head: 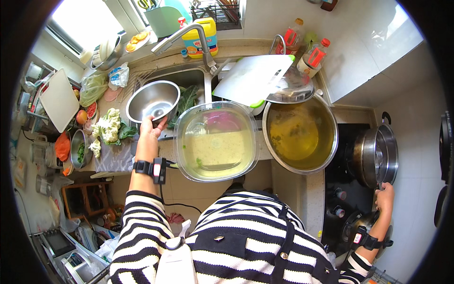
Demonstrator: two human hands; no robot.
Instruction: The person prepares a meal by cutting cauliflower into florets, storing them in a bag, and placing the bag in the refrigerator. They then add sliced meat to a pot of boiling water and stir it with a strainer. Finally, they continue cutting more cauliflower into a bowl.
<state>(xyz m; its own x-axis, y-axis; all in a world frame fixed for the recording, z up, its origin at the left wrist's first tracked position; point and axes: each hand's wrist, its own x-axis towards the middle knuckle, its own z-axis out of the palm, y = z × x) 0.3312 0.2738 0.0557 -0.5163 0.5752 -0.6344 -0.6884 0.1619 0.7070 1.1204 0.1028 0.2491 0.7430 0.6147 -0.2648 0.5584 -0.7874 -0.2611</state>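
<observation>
My left hand (pixel 153 127) grips the near rim of a stainless steel bowl (pixel 136 103), held tilted over the left part of the sink (pixel 177 72). At the right, my right hand (pixel 385 196) is closed on the handle of a metal utensil, whose far end lies inside a steel pot (pixel 392 152) on the black cooktop (pixel 333 170). Between my hands stand a clear plastic tub (pixel 216 149) of cloudy greenish water and a large steel basin (pixel 335 142) of yellowish liquid. Dark green leaves (pixel 188 101) lie in the sink beside the bowl.
A white cutting board (pixel 252 78) and a glass lid (pixel 292 87) lean behind the tub and basin. The faucet (pixel 204 42) arches over the sink. Cauliflower (pixel 108 124) and a steel bowl of chopped greens (pixel 74 142) sit left. Another pan (pixel 358 220) is on the cooktop's near part.
</observation>
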